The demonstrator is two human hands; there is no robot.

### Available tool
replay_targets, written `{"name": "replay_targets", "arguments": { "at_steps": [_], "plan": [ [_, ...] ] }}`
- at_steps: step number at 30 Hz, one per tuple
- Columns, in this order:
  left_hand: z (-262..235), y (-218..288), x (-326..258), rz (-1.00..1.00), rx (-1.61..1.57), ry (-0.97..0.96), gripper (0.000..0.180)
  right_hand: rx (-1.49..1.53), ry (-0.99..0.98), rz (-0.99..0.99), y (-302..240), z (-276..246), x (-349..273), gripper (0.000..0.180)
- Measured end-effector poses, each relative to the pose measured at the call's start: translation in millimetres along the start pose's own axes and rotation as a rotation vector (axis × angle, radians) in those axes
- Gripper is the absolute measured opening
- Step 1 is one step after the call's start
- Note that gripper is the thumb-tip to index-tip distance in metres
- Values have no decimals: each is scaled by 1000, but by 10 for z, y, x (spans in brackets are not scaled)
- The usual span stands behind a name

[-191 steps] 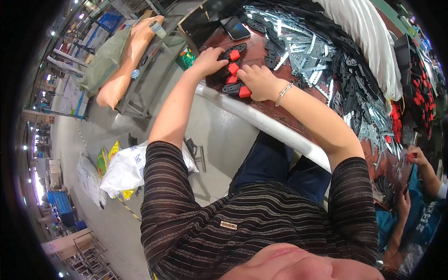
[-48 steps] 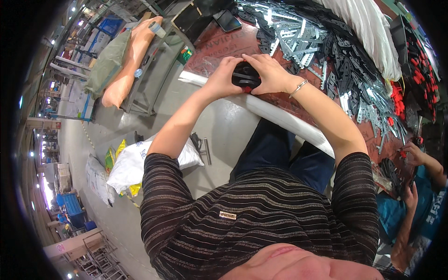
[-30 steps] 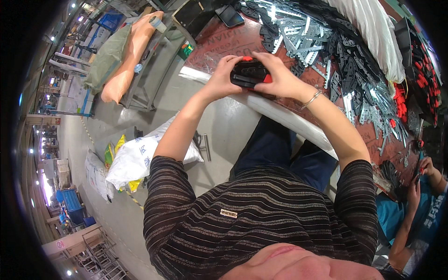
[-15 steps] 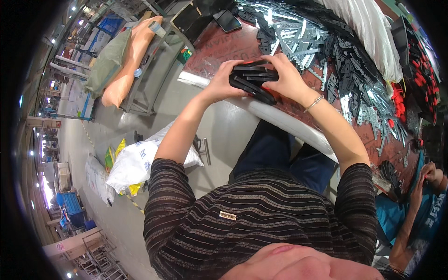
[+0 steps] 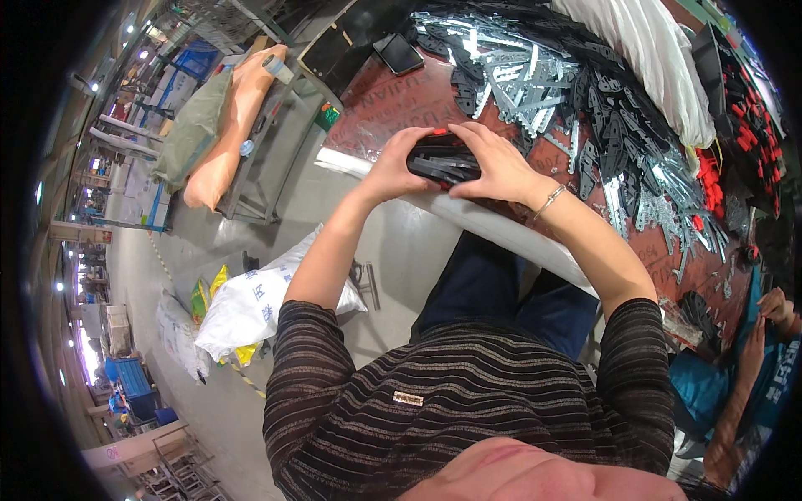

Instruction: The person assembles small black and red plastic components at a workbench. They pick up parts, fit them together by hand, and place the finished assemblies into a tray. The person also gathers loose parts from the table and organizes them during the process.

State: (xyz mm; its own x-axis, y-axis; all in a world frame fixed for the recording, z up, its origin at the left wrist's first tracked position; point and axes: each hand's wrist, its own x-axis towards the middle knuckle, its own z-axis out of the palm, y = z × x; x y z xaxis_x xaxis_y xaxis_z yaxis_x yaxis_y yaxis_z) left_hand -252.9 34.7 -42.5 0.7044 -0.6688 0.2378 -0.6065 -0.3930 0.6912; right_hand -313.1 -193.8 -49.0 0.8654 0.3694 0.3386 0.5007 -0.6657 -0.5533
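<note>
Fingers [image 5: 416,136], head view: part-curled, thumbs well apart from the fingertips, with the bundle of black parts [image 5: 447,164] caught between the two hands.
Left hand [image 5: 394,169]: cups the bundle's left end.
Right hand [image 5: 499,169]: cups the other end, a bracelet [image 5: 550,202] at its wrist.
Bundle of black parts: sits over the front of the red-brown worktop [image 5: 376,104], just beyond its white padded edge [image 5: 476,219]; a little red shows at the top. Whether it touches the worktop, I cannot tell.
Step in hand: by the look of it, squaring several loose pieces into one stack.
Next move: seems to call for an even squeeze from both ends, since one slack hand could let pieces fan out.
Metal strips [image 5: 525,88]: heaped beyond the right hand, beside a spread of black flat parts [image 5: 597,129].
Phone [image 5: 399,54]: lies near the worktop's far left, well apart from both hands.
Co-worker's hand [image 5: 777,309]: at the far right, its work too small to read.
</note>
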Motion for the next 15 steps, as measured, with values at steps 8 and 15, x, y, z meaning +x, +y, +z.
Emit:
{"name": "replay_targets", "arguments": {
  "at_steps": [8,15],
  "plan": [
    [-89,-34,-14,-35,-83,-47,96,-180,-41,110,-117,-9,61,84],
    [-229,-267,-159,-268,-356,-68,92,-146,-16,93,-96,13,92,70]
  ]
}}
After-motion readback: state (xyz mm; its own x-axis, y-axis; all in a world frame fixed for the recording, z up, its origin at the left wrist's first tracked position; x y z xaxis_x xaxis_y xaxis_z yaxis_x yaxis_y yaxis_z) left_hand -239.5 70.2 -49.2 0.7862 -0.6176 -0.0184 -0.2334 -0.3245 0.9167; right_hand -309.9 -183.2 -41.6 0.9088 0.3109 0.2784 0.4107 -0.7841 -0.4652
